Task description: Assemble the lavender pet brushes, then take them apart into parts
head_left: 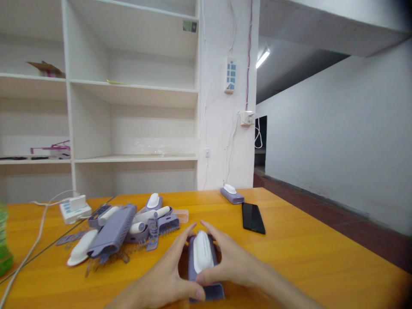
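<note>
A purple plastic case with a white ribbed insert (202, 254) lies on the orange table (305, 253) in front of me. My left hand (164, 274) grips its left side, thumb at the near corner. My right hand (231, 262) cups its right side, fingers reaching the far end and thumb on the white part. To the left lies a heap of purple and white parts (122, 229), apart from both hands.
A black phone (253, 217) lies right of the hands, and another assembled purple piece (231, 194) sits at the table's far edge. A white power strip (74, 208) with a cable is at the left. White shelves (131, 90) stand behind the table.
</note>
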Demonstrator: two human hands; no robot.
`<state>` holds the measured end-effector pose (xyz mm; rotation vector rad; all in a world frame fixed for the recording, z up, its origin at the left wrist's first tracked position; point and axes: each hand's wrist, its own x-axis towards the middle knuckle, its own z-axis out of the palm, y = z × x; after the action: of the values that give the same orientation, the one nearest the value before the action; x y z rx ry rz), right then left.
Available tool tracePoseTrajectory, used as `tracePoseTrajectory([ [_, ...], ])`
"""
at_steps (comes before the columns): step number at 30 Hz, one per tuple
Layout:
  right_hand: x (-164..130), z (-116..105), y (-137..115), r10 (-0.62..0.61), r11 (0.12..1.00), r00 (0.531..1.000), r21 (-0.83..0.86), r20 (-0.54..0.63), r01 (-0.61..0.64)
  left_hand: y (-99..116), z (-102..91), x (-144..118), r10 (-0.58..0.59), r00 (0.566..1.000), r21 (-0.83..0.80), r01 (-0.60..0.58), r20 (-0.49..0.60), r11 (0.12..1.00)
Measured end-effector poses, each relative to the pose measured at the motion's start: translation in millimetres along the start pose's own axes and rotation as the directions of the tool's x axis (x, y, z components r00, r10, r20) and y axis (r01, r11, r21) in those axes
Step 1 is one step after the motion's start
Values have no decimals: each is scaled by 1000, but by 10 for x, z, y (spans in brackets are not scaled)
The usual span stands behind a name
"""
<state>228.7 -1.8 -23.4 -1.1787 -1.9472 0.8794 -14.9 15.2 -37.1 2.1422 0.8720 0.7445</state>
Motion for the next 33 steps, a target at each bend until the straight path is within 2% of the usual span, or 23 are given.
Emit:
tracePoseTrajectory([
  [2, -6, 7, -23, -15, 999, 1000, -30, 2, 16, -12, -17, 12, 14, 1000, -11, -14, -24, 1000],
  [6, -40, 21, -119, -79, 992, 997, -96, 24, 81, 17, -4, 22, 17, 999, 85, -13, -47, 996],
  [12, -86, 42, -243, -125, 973, 989, -187, 75, 137, 108, 19, 26, 47, 993, 143, -30, -113, 989],
  [19, -109, 39, -302, -70, 959, 981, -257, 181, 116, 97, -26, 45, 88, 988, 204, -61, -124, 977],
  [23, -106, 36, -299, -52, 956, 973, -272, 223, 114, 66, -14, 36, 79, 983, 218, -42, -164, 975],
  [33, -93, 37, -308, -65, 938, 965, -314, 252, 145, 208, -13, 36, 145, 980, 241, -109, -137, 964],
])
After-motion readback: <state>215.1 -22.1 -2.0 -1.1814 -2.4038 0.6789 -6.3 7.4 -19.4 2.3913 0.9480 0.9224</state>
